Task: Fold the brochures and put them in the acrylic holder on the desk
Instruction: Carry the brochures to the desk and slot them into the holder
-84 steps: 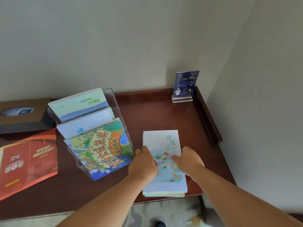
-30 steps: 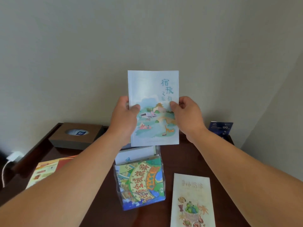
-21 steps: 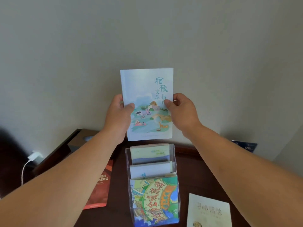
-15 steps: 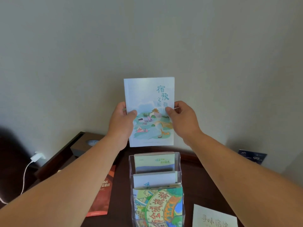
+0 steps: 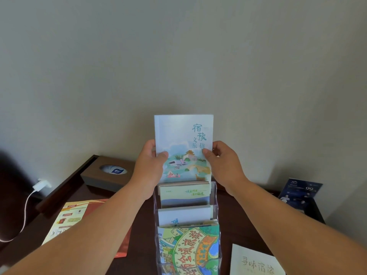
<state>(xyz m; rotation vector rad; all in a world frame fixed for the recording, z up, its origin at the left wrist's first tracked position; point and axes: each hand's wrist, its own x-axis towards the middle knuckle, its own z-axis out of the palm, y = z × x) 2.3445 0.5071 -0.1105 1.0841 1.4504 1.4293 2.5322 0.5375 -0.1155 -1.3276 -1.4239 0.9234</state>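
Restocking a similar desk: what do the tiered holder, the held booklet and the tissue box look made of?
The tiered holder: clear glossy acrylic, brochures show through. The booklet is smooth printed paper, standing stiff. The tissue box: brown matte top, perhaps wood or leatherette.

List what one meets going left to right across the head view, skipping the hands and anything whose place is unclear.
White charger with cable → flat orange-red paper leaflet → clear acrylic tiered holder → cream paper brochure lying flat → dark blue upright card. Brown tissue box left out: it overlaps the leaflet.
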